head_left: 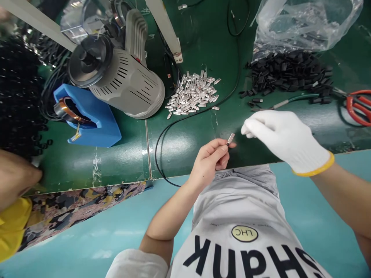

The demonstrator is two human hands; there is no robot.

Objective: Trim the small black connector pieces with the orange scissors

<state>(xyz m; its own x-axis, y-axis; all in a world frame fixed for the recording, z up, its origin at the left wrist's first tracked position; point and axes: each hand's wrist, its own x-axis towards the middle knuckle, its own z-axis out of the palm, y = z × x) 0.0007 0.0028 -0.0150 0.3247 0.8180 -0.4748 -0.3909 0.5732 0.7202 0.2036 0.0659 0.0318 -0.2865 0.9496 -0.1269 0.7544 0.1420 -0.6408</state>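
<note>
My left hand (213, 158), bare, pinches a small silver metal connector (231, 138) between thumb and fingers, just above the table's front edge. The metal end points up and away, and a dark part shows at its base. My right hand (278, 133) wears a white knit glove with a yellow cuff. Its fingers are curled together a short way right of the connector, apart from it; whatever they may hold is hidden. A pile of similar silver connectors (193, 94) lies beyond my left hand. Beyond my right hand is a heap of small black plastic housings (290, 73).
A black cable (158, 144) loops across the green table (124, 164). At left stand a grey machine (127, 83) and a blue tape dispenser (101, 116). Red-handled pliers (358, 106), a green slim tool (298, 98) and a clear bag (307, 27) lie right. Another person's arm (17, 177) is far left.
</note>
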